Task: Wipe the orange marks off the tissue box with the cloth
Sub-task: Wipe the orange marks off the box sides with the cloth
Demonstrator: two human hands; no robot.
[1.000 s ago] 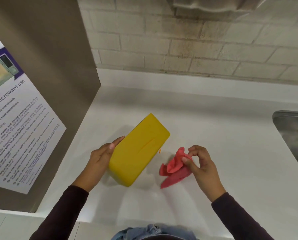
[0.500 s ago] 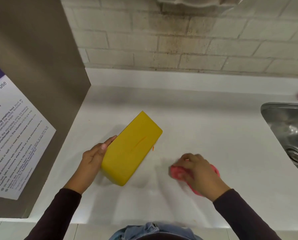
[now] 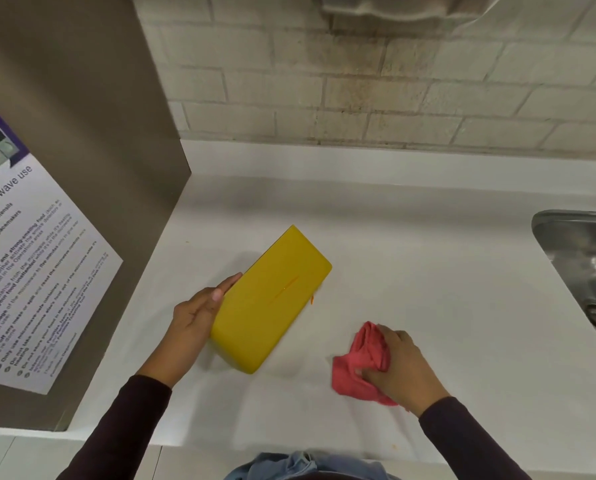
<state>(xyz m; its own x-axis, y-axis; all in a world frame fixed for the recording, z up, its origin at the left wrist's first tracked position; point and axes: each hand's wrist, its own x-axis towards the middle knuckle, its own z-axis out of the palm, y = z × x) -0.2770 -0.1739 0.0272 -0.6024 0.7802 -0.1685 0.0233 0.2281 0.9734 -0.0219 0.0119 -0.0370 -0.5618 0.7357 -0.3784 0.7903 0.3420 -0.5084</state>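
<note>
Right hand point(image 3: 398, 368) lies knuckles up on the worktop point(image 3: 428, 265), fingers curled into a bunched red cloth point(image 3: 360, 363) and gripping it, with folds of the cloth poking out ahead of the fingertips and under the palm. Seen from the yellow tissue box point(image 3: 272, 303), that hand and the cloth sit at about four o'clock, near the box but apart from it. Left hand point(image 3: 199, 315) is set against the box's long side at nine o'clock, its fingers straight and close together, flat along the yellow wall and steadying it. The box rests on the worktop near the middle of the view, turned so that its long axis runs from seven o'clock to one o'clock, broad face up. A thin orange mark point(image 3: 286, 288) runs lengthwise along that upper face, and a small orange fleck point(image 3: 312, 299) shows on the worktop just beside the box's edge at three o'clock. Both forearms wear dark sleeves. A steel sink point(image 3: 580, 258) is sunk into the worktop at three o'clock of the view, well apart from the box. At nine o'clock stands a brown panel point(image 3: 92, 140) carrying a printed notice point(image 3: 36, 282) about microwave use. A pale brick wall point(image 3: 376, 91) closes off the worktop at twelve o'clock.
</note>
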